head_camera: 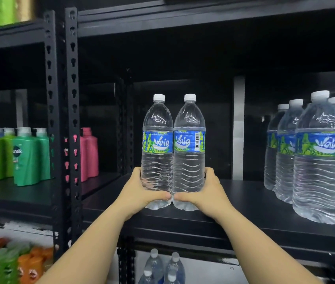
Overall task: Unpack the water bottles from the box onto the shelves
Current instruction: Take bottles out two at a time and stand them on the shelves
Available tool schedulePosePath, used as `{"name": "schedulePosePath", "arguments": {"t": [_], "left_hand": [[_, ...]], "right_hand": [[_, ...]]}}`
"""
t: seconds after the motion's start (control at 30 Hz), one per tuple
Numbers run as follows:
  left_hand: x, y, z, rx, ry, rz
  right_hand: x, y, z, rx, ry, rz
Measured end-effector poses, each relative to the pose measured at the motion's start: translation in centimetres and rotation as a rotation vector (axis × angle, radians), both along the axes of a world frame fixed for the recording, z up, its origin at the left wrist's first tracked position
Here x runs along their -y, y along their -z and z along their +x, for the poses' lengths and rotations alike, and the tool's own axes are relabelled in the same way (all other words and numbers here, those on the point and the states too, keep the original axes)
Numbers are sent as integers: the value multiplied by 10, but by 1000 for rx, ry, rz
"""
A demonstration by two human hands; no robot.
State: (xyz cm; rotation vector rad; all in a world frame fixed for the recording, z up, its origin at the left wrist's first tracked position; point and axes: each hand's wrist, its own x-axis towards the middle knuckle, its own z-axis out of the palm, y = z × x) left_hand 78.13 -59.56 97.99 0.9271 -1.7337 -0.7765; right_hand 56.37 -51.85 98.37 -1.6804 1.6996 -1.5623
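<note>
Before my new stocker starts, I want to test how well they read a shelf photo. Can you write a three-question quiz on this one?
1. True or false: each hand grips its own bottle.
2. Where do the other water bottles already stand on this shelf? A) to the left B) to the right C) behind the held pair
3. What colour are the bottle caps?

Key
1. True: the left hand holds the left bottle, the right hand holds the right bottle, both low down.
2. B: the row of water bottles stands to the right on the black shelf.
3. White.
</note>
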Motion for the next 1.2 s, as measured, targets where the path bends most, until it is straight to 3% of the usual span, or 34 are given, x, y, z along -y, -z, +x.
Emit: {"name": "schedulePosePath", "arguments": {"t": [0.27,0.5,0.83,0.97,1.2], "left_hand": [[5,-4,2,22,78,66],[8,2,3,-66,-42,34],[25,5,9,-128,-4,58],[32,-1,8,-81,-7,63],[71,-18,8,172,-43,1]], "right_hand": [[4,5,-4,-28,-9,-26],[3,3,-5,-10,2,-17],[7,2,-5,-59,51,17],[19,-3,-8,-102,45,55],[59,-27,-13,-287,64,174]]}}
